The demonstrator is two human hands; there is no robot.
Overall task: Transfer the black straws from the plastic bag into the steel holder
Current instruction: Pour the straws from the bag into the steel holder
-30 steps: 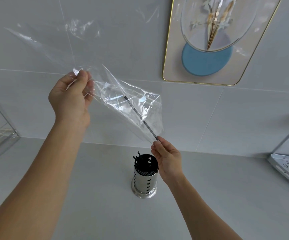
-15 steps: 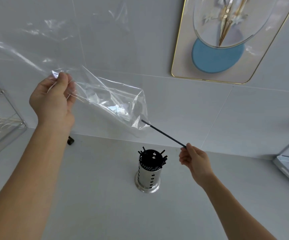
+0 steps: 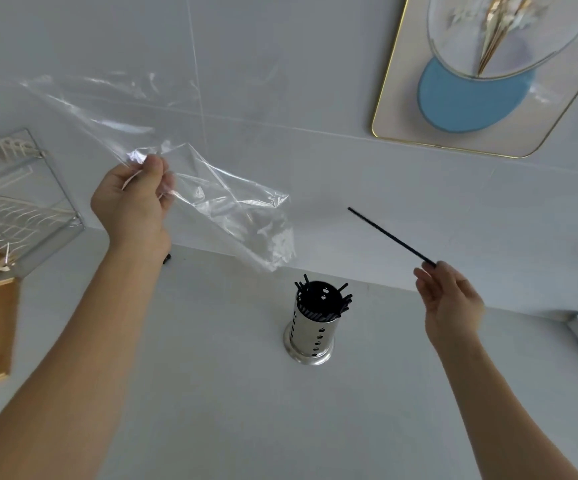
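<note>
- Right hand [image 3: 448,299] pinches the lower end of one thin black plastic straw [image 3: 389,236]; its long axis slants up and left toward the wall, fully clear of the bag.
- Perforated cylindrical steel holder [image 3: 311,332] stands on the grey counter [image 3: 211,393] near its back edge, below and left of the right hand, the nearer hand; black straws already fill it.
- Left hand [image 3: 131,206] grips the crumpled clear plastic bag [image 3: 225,209] by its upper part, raised above the counter; no straws visible inside.
- Against half a second ago: the straw tip was at the bag's mouth; now the two are well apart.
</note>
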